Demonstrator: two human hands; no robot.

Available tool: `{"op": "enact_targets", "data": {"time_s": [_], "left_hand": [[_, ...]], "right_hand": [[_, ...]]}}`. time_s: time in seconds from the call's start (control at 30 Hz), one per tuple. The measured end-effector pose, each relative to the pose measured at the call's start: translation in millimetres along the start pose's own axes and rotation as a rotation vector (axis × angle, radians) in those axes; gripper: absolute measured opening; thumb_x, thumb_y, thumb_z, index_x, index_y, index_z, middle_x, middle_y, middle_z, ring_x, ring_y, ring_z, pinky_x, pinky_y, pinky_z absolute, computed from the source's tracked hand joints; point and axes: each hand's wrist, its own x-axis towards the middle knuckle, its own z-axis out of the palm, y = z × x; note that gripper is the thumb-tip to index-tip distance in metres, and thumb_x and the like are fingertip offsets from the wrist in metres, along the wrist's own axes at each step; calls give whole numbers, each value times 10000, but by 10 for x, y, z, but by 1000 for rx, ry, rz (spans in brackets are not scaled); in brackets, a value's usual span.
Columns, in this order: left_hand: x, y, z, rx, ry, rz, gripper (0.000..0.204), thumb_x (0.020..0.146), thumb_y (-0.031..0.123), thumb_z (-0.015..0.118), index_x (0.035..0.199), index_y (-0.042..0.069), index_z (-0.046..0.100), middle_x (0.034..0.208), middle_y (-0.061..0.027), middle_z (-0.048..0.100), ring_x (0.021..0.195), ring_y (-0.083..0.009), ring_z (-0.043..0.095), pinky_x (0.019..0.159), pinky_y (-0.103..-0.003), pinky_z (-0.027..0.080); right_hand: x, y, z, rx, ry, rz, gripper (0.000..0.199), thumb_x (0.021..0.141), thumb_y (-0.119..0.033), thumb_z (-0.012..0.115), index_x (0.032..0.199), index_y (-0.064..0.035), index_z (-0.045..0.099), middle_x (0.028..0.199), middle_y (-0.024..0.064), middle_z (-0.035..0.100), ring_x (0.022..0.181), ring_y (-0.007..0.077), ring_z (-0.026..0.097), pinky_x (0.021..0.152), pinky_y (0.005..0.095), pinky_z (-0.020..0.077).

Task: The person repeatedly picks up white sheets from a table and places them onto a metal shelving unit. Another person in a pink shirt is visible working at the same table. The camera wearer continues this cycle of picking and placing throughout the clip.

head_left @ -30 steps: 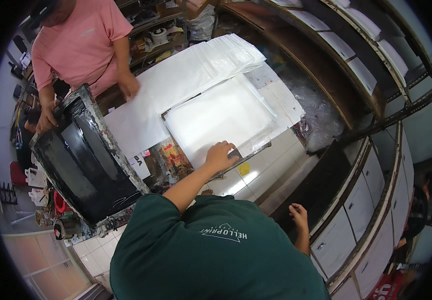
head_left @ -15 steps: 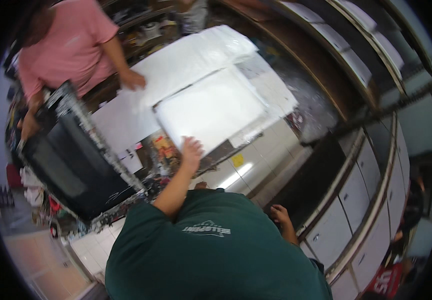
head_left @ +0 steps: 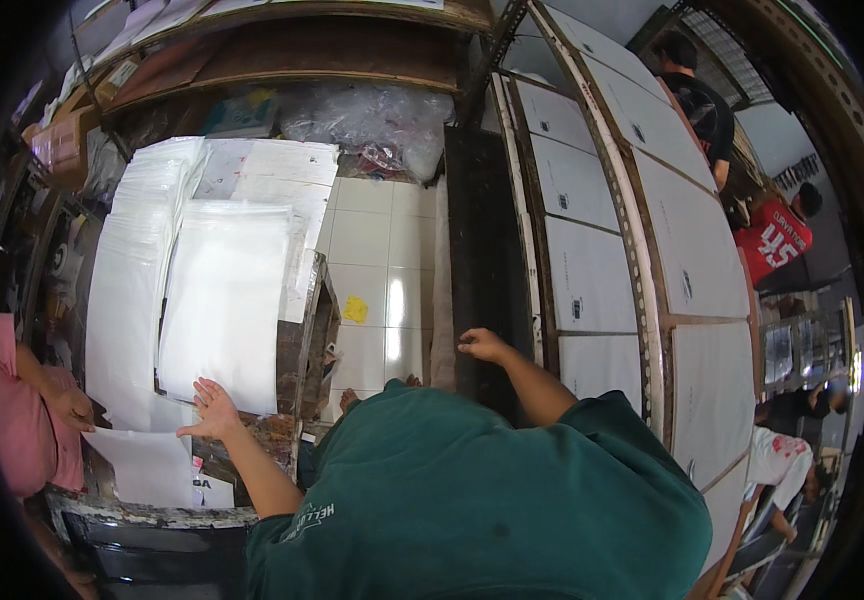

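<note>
Left hand: the left hand (head_left: 210, 408) lies flat with fingers spread on the near edge of the white sheet (head_left: 224, 305), at about 8 o'clock in the view; its grip is released, palm down, nothing clasped.
Right hand: the right hand (head_left: 484, 346) rests near the centre, at the near end of the dark upright panel (head_left: 477, 230); the fingers curl loosely against its edge, and I cannot tell whether they clench it.
White sheet: a large pale rectangle lying on the tabletop (head_left: 304, 330), running from 8 o'clock up toward 10 o'clock, its right side beside the stained tabletop edge.
Paper stack: more white sheets (head_left: 137, 260) lie under and to the left of it, fanned toward 10 o'clock.
Other person: a hand (head_left: 74, 408) from a person in a pink shirt (head_left: 7, 410) touches the paper at 9 o'clock, just beside the left hand but apart from it.
Floor: white tiles (head_left: 377, 260) show between tabletop and dark panel, with a small yellow scrap (head_left: 355, 309) lying on them.
Racks: long pale boards (head_left: 642, 200) stand on edge from 12 to 3 o'clock.
Far people: a person in a red shirt (head_left: 774, 238) stands at 2 o'clock.
</note>
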Motion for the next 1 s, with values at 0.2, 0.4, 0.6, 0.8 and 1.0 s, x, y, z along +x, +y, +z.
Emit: {"op": "enact_targets", "data": {"time_s": [0.2,0.4,0.6,0.8,1.0], "left_hand": [[236,84,-40,-63,-85,64,1310,450,774,661,1429,132,73,1434,-141,267,1260,-319,349,973,-475,352],[196,-76,26,-80,-117,23,1335,425,827,608,1418,92,104,1426,-150,282,1249,-308,360,952,-472,365],[688,32,-417,201,-116,-47,1271,546,750,637,1379,-55,114,1381,-184,318,1159,-259,461,907,-368,454],[45,-137,-41,23,-3,-80,1238,522,856,505,1406,67,145,1412,-148,284,1228,-298,392,956,-385,405],[-158,-41,-40,25,57,1,1258,496,894,450,1411,84,150,1418,-136,283,1276,-310,338,1008,-410,342]], "right_hand": [[-261,64,-39,19,-16,77,455,756,-319,683,1120,-62,592,1119,155,596,1060,281,559,912,370,425],[-285,55,17,-34,82,-6,440,774,-272,694,1125,-35,573,844,101,638,725,166,594,668,304,481],[-15,253,199,54,50,-161,386,798,-251,674,1102,-35,572,852,56,602,687,140,545,618,272,461],[-333,-29,176,83,-42,32,409,779,-205,675,1120,-10,562,772,38,578,621,109,524,556,244,415],[-141,-129,54,-15,-95,4,392,804,-215,652,1133,-28,549,722,24,570,602,94,532,444,233,366]]}}
